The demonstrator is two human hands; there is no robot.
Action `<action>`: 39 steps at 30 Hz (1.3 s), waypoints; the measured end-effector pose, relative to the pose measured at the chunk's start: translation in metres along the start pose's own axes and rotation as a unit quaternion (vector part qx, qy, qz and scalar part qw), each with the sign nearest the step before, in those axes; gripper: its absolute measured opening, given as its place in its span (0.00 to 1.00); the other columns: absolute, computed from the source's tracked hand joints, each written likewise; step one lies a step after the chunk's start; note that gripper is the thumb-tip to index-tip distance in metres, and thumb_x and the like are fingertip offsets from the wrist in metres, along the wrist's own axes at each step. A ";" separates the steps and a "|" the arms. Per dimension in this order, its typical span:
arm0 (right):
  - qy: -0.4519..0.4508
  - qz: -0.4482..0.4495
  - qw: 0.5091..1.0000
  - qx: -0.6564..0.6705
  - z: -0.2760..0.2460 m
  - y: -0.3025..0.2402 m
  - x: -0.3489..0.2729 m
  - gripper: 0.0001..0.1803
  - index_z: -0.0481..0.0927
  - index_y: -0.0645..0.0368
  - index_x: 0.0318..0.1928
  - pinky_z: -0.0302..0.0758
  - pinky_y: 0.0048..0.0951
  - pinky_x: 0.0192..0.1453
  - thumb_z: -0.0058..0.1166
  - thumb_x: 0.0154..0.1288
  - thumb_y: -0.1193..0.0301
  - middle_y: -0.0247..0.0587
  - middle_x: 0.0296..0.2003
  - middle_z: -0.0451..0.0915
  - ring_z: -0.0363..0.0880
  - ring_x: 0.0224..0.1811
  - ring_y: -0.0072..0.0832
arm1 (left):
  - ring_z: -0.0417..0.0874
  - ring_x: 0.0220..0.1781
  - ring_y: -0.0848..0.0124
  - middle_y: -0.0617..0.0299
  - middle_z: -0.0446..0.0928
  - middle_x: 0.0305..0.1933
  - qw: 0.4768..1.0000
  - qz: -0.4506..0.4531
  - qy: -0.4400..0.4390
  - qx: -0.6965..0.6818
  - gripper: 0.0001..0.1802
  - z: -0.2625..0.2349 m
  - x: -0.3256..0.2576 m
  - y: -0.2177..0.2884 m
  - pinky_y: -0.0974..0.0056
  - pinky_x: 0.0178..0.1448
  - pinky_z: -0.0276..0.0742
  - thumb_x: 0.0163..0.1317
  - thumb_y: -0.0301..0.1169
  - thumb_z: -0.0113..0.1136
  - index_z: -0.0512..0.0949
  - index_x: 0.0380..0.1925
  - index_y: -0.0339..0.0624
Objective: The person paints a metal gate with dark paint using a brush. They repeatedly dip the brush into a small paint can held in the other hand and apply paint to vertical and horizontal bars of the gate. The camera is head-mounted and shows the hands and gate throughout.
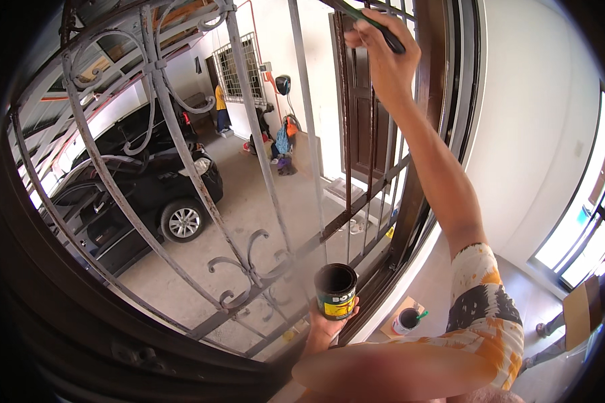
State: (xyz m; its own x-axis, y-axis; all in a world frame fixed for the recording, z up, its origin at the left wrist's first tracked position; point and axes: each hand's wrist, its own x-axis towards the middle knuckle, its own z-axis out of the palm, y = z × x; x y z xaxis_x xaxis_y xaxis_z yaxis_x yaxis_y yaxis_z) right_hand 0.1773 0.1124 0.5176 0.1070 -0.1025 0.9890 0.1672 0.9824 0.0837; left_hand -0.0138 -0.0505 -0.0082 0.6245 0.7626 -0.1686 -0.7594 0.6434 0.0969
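High at the upper right, my right hand is closed round the dark handle of a paintbrush. The brush's bristle end cannot be made out at the top edge. My right arm stretches up beside the metal window grille. Low in the middle, my left hand holds an open paint can with a dark rim and a black and yellow label. The can stands upright close to the grille's lower bars. Some bars on the right are dark brown, while those further left are grey with rusty patches.
A dark window frame surrounds the grille. Beyond it are a black car, a brown door and bags by a wall. Behind my right arm, another tub with a green-handled tool stands low down. Someone's legs show at right.
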 end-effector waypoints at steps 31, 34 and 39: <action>-0.384 0.562 0.726 -0.102 -0.052 -0.146 -0.281 0.06 0.86 0.61 0.39 0.73 0.27 0.28 0.65 0.68 0.71 0.32 0.23 0.81 0.77 0.22 0.20 | 0.83 0.64 0.52 0.59 0.81 0.63 0.995 0.089 0.035 -0.006 0.27 0.023 -0.005 -0.004 0.33 0.57 0.80 0.78 0.57 0.37 0.78 0.63 0.62; -0.357 0.584 0.720 -0.119 -0.063 -0.137 -0.269 0.06 0.86 0.62 0.38 0.67 0.21 0.24 0.65 0.70 0.72 0.25 0.22 0.77 0.71 0.21 0.11 | 0.83 0.63 0.52 0.58 0.81 0.62 0.995 0.070 0.070 -0.006 0.27 0.018 -0.003 -0.003 0.33 0.57 0.80 0.78 0.57 0.37 0.78 0.62 0.61; -0.259 0.623 0.735 -0.075 -0.077 -0.135 -0.251 0.04 0.86 0.63 0.37 0.63 0.18 0.22 0.64 0.70 0.75 0.27 0.22 0.76 0.70 0.20 0.10 | 0.84 0.61 0.51 0.56 0.82 0.61 0.995 0.074 0.062 -0.029 0.27 0.017 -0.001 -0.004 0.33 0.57 0.80 0.78 0.57 0.37 0.78 0.60 0.59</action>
State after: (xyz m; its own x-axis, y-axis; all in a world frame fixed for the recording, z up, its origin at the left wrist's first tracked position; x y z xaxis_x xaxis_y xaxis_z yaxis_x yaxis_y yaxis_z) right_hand 0.2033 -0.0064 0.2484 -0.1133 0.9723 0.2043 0.3660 0.2321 -0.9012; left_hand -0.0087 -0.0529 0.0086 0.4801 0.8328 -0.2757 -0.8531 0.5164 0.0745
